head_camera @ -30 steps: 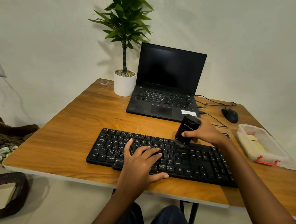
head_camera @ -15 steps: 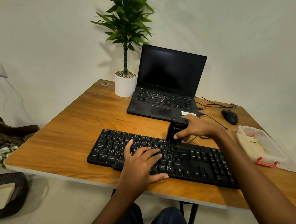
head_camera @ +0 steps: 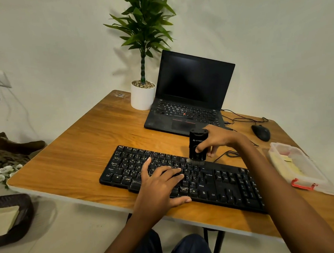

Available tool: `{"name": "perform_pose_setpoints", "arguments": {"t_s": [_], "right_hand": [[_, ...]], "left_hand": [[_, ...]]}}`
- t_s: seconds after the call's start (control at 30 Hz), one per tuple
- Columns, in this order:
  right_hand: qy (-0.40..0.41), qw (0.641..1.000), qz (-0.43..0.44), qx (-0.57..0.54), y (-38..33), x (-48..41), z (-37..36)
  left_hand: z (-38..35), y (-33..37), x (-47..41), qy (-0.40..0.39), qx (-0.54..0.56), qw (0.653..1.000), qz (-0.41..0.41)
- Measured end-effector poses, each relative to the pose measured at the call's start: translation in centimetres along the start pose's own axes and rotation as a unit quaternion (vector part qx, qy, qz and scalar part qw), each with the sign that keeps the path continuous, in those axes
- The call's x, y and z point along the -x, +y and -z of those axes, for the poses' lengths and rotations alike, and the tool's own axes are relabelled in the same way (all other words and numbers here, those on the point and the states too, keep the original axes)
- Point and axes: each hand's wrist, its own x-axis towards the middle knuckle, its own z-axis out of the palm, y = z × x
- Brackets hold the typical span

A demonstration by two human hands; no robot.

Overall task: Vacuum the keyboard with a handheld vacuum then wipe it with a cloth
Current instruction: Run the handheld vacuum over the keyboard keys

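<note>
A black keyboard [head_camera: 224,181] lies along the near edge of the wooden table [head_camera: 82,155]. My right hand [head_camera: 217,141] grips a small black handheld vacuum [head_camera: 197,147] that stands upright, its brush head touching the keyboard's top key rows near the middle. My left hand [head_camera: 158,187] rests flat on the keys left of centre, fingers spread and straight. No cloth is in sight.
Behind the keyboard stands an open black laptop [head_camera: 188,99], with a potted plant [head_camera: 143,94] to its left. A black mouse [head_camera: 261,132] and its cables lie at the right. A clear plastic box [head_camera: 295,167] sits near the right edge.
My right hand has carried the vacuum left and back, from the keyboard's right-middle toward its top middle rows, and it now stands more upright. My left hand has stayed in place.
</note>
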Motion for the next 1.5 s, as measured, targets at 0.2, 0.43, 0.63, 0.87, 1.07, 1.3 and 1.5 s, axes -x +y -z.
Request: {"name": "perform_pose_setpoints", "arguments": {"t_s": [0.2, 0.43, 0.63, 0.87, 1.07, 1.3, 1.5], "right_hand": [[0.002, 0.999, 0.028, -0.032, -0.6, -0.8, -1.0], [0.020, 0.999, 0.045, -0.021, -1.2, -1.1, -1.7], [0.047, 0.997, 0.053, -0.028, -0.4, -0.8, -2.2], [0.031, 0.997, 0.065, -0.024, -0.4, -0.8, -1.7], [0.047, 0.996, 0.070, 0.004, -0.7, -1.0, -1.6], [0.041, 0.998, 0.045, 0.005, -0.3, -0.4, -1.2], [0.034, 0.999, 0.033, 0.009, 0.2, 0.4, -0.6]], "left_hand": [[0.0, 0.0, 0.1, -0.001, 0.003, 1.000, 0.001], [0.0, 0.0, 0.1, -0.004, 0.003, 1.000, 0.003], [0.0, 0.0, 0.1, 0.000, 0.002, 1.000, 0.001], [0.0, 0.2, 0.0, 0.005, 0.002, 1.000, 0.001], [0.1, 0.1, 0.0, 0.000, 0.001, 1.000, 0.001], [0.1, 0.2, 0.0, 0.003, -0.001, 1.000, -0.001], [0.1, 0.2, 0.0, 0.004, -0.002, 1.000, 0.000]]}}
